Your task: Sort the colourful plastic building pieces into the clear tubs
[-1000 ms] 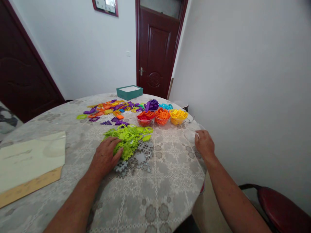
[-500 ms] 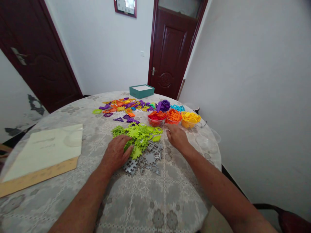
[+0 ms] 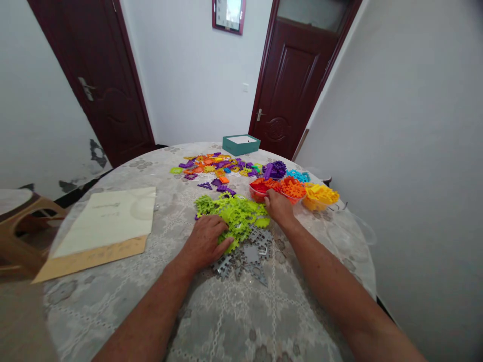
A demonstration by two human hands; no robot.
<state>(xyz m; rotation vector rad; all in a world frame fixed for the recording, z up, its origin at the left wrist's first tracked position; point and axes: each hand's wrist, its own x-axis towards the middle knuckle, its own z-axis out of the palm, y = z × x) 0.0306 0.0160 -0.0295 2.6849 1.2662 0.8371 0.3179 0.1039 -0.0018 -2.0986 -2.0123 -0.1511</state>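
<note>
A heap of lime-green toothed plastic pieces (image 3: 236, 213) lies in the middle of the round table (image 3: 234, 322). My left hand (image 3: 206, 244) rests flat on the heap's near left side, fingers stretched over the pieces. My right hand (image 3: 278, 207) sits at the heap's far right edge, beside the red bowl (image 3: 259, 188), its fingers curled down; what they hold, if anything, is hidden. Grey pieces (image 3: 247, 256) of the same kind lie just in front of the green ones, between my two forearms.
Bowls of orange pieces (image 3: 292, 187) and yellow pieces (image 3: 320, 196) stand right of the red bowl, with purple pieces (image 3: 275, 170) and blue pieces (image 3: 299, 175) behind. Mixed loose pieces (image 3: 211, 166) and a teal box (image 3: 241, 144) lie farther back. A pale board (image 3: 101, 226) lies left.
My right hand has come from the table's right edge to the right side of the green heap. My left hand stayed on the heap. The view has swung left.
</note>
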